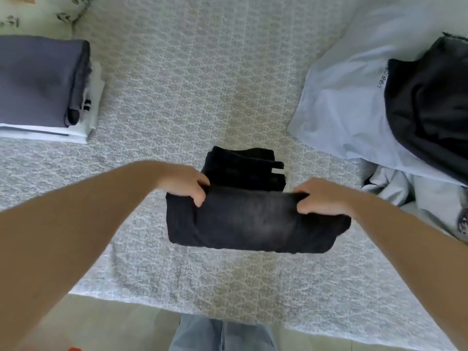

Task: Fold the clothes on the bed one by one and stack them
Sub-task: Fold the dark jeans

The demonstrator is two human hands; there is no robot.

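A dark, nearly black garment [250,219], partly folded, is in the middle of the bed. My left hand [186,184] grips its folded edge on the left and my right hand [320,196] grips the same edge on the right. The near half hangs from my hands above the bedspread; the far part [243,168] lies flat behind them. A stack of folded clothes [38,82], with a grey-purple piece on top of white ones, sits at the left. A pile of unfolded clothes lies at the right: a pale blue shirt [342,102], a dark garment [430,110] and a light grey piece [395,188].
The bed [202,84] has a patterned grey-white cover and its near edge runs across the bottom. A floral pillow [38,13] lies at the far left corner. My legs in light jeans [222,335] stand at the bed's edge.
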